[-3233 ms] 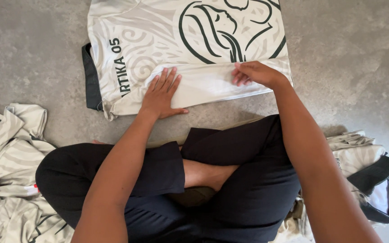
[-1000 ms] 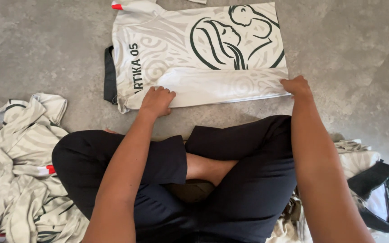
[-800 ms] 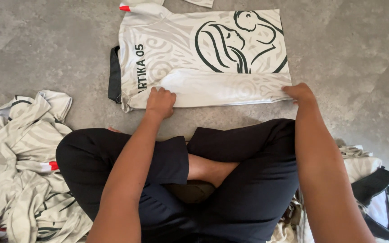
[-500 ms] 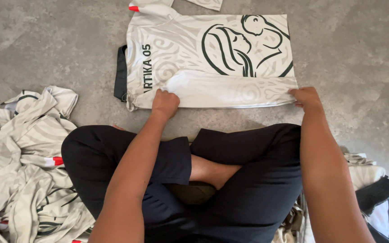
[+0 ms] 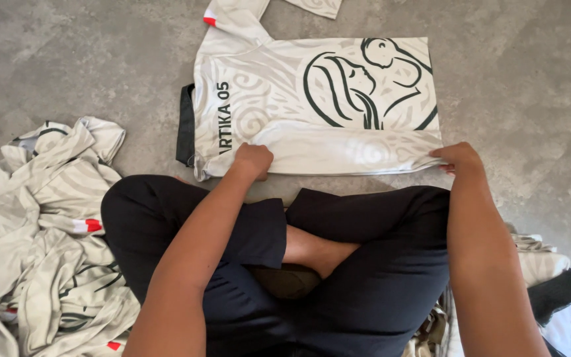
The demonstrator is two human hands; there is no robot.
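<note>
A white jersey [image 5: 312, 99] with pale swirls, a dark green line drawing and a dark collar lies flat on the grey floor in front of my crossed legs. Its near edge is folded over into a long strip. My left hand [image 5: 254, 160] grips that folded edge near the collar end. My right hand [image 5: 458, 157] pinches the same edge at the hem corner on the right. One sleeve with a red tip [image 5: 223, 16] sticks out at the top.
A heap of similar white garments [image 5: 41, 238] lies at my left knee. My legs in dark trousers [image 5: 338, 264] fill the lower middle. More cloth and a dark bag [image 5: 563, 304] sit at my right. Grey concrete floor [image 5: 530, 73] surrounds the jersey.
My hands have slid apart along the folded near edge: the right hand went from the middle to the hem corner. Both hands went from pressing flat to gripping the edge.
</note>
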